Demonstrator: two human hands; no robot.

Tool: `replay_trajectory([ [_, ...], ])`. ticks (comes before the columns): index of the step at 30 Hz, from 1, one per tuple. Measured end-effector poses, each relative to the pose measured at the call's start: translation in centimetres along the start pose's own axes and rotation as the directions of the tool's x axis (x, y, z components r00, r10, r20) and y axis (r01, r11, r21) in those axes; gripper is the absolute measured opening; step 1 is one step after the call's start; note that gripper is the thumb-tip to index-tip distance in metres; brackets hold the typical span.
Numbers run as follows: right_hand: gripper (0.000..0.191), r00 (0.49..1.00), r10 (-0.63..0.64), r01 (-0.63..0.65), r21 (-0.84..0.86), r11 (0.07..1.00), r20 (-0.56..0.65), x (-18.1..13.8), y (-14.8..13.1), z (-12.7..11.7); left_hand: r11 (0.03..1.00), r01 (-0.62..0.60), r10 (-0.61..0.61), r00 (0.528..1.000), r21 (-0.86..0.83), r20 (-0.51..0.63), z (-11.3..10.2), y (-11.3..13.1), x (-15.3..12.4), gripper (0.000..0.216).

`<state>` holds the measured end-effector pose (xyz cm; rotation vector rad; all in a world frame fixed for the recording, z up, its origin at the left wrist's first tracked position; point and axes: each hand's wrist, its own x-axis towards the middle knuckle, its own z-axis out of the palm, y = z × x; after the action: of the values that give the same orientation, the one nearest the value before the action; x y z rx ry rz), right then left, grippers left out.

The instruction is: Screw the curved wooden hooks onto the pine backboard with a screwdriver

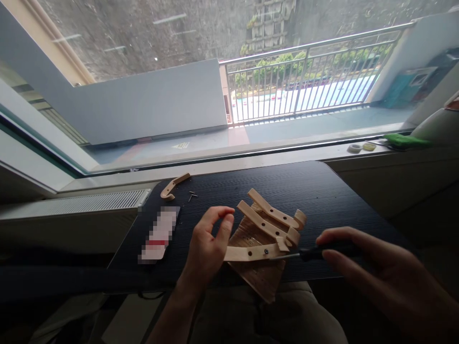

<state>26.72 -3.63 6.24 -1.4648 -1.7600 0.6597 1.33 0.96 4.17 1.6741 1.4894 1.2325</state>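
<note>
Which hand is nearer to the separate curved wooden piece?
Left. The left hand is right of the wooden piece, nearer the camera; the right hand, holding the screwdriver, farther right.

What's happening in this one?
A person's right hand holds a screwdriver, its shaft alongside the nearest of three curved wooden pieces lying across a brown board. The left hand is at that piece's left end. A fourth curved piece lies farther off on the dark table, near small metal bits.

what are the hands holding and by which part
The right hand holds a screwdriver by its black handle. The left hand is at the nearest wooden piece's end; whether it grips cannot be told.
</note>
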Motion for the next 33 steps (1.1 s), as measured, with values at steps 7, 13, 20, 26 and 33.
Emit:
replay_trajectory([
  [7,0.026,0.978,0.153,-0.191,0.324,0.926,0.139,-1.1,1.3,4.6,0.462,0.444,-0.395,0.878,-0.767,0.27,3.4,-7.0,4.3,0.034],
  [13,0.028,0.961,0.056,-0.18,0.458,0.87,0.272,3.9,3.9,4.7,0.486,0.552,-0.383,0.832,-0.678,0.403,2.3,-6.4,0.2,0.037],
  [20,0.029,0.948,0.052,-0.238,0.588,0.773,0.315,6.2,4.2,7.3,0.912,0.329,-0.32,0.944,-0.246,0.08,-0.2,-4.0,-7.4,0.044],
  [26,0.032,0.933,0.357,-0.263,0.746,0.612,0.037,3.0,5.6,7.3,0.902,-0.384,0.396,0.918,0.196,-0.023,2.6,-4.1,-9.0,0.049],
  [33,0.033,0.933,0.356,-0.298,0.677,0.673,0.057,1.5,6.7,6.7,0.783,-0.5,0.518,0.853,0.369,0.055,4.6,-3.1,-7.0,0.029],
])
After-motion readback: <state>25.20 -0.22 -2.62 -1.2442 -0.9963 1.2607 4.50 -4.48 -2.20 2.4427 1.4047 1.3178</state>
